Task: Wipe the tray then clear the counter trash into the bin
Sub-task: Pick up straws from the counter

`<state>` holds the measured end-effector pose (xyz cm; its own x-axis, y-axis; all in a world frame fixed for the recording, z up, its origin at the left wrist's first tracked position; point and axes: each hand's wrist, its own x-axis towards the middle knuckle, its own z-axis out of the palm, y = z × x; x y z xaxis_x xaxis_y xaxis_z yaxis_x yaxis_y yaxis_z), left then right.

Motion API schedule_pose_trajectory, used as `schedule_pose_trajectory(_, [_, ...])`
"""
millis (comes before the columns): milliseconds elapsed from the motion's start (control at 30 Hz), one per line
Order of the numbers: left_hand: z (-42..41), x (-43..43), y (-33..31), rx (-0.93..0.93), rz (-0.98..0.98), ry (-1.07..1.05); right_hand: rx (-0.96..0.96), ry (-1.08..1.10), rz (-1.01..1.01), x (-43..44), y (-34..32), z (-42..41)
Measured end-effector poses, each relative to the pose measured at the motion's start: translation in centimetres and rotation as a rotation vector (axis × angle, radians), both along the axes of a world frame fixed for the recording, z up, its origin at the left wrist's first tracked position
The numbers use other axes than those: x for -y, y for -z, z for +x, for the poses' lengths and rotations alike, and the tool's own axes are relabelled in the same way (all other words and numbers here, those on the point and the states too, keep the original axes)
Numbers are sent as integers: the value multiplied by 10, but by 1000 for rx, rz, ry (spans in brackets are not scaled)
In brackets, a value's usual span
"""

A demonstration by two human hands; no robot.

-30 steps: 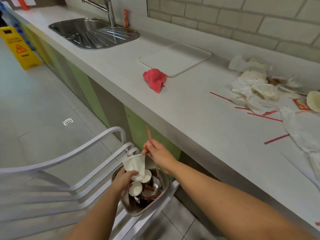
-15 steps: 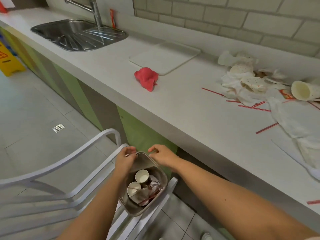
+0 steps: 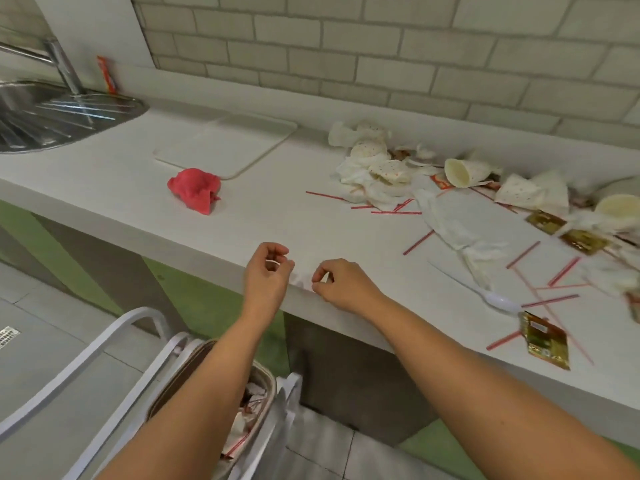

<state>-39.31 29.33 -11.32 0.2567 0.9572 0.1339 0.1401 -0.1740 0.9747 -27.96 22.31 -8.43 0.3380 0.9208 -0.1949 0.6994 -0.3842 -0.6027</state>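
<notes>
Both hands hover at the front edge of the white counter [image 3: 242,220]. My left hand [image 3: 266,275] and my right hand [image 3: 341,282] have loosely curled fingers and hold nothing. The white tray [image 3: 225,143] lies flat at the back, with a crumpled red cloth [image 3: 194,188] just in front of it. Trash covers the counter's right side: paper cups [image 3: 464,171], crumpled napkins [image 3: 453,223], red straws [image 3: 419,242], sauce packets [image 3: 545,344] and a white plastic spoon [image 3: 498,301]. The bin [image 3: 204,358], partly hidden under my left forearm, holds cups and straws.
The bin sits on a white chair [image 3: 114,337] below the counter edge. A steel sink [image 3: 52,112] with a tap is at the far left. A brick wall [image 3: 381,46] runs behind the counter. Grey floor tiles lie at the lower left.
Both hands rose from the bin's rim to the counter edge. The cup and straw held a second ago are now in the bin. The view swung right toward the trash.
</notes>
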Motion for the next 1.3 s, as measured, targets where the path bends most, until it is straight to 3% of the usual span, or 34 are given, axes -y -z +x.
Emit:
schedule_pose_trajectory(200, [77, 36, -15, -127, 124, 212, 147, 137, -28, 41, -23, 72])
schedule_pose_trajectory(433, [169, 82, -8, -543, 374, 628, 232, 294, -156, 117, -37, 168])
schedule_pose_trajectory(633, [215, 100, -3, -770, 542, 806, 275, 482, -255, 167, -28, 235])
schedule_pose_trajectory(833, [235, 100, -7, -924, 636, 814, 319, 321, -402, 184, -14, 262])
schedule_pose_trajectory(1033, [233, 97, -12, -904, 621, 781, 359, 185, -313, 186, -9, 281])
schedule_pose_trajectory(1133, [224, 102, -14, -817, 468, 748, 385, 166, -248, 185, -5, 287])
schedule_pose_trajectory(1300, [220, 135, -21, -751, 238, 864, 422, 112, -234, 175, 1, 296])
